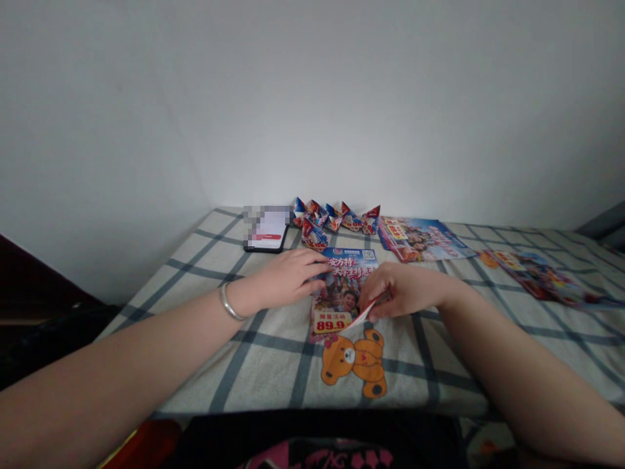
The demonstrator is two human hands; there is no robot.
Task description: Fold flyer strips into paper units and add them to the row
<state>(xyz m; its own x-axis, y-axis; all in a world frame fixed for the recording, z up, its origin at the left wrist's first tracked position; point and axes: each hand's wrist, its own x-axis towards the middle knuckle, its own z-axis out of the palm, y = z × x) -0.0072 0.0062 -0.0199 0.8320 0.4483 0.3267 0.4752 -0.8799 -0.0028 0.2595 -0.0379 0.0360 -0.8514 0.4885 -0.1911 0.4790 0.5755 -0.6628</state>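
A colourful printed flyer (344,286) lies in front of me on the checked cloth, with large red figures along its near edge. My left hand (293,277) rests at its left edge, fingers stretched out and slightly apart; a silver bangle circles that wrist. At the lower right, my right hand (390,290) pinches the corner of the flyer, which is lifted and shows a pale underside. The right fingertips are partly hidden behind the hand. Just beyond the flyer sit several folded paper shapes (332,218) made of similar printed paper.
A phone (267,229) with a lit, partly blurred screen lies at the back left. More flyers (422,240) lie at the back right, and another flyer pile (549,277) is farther right. The checked tablecloth (273,365) bears a printed bear. A wall (342,98) stands behind.
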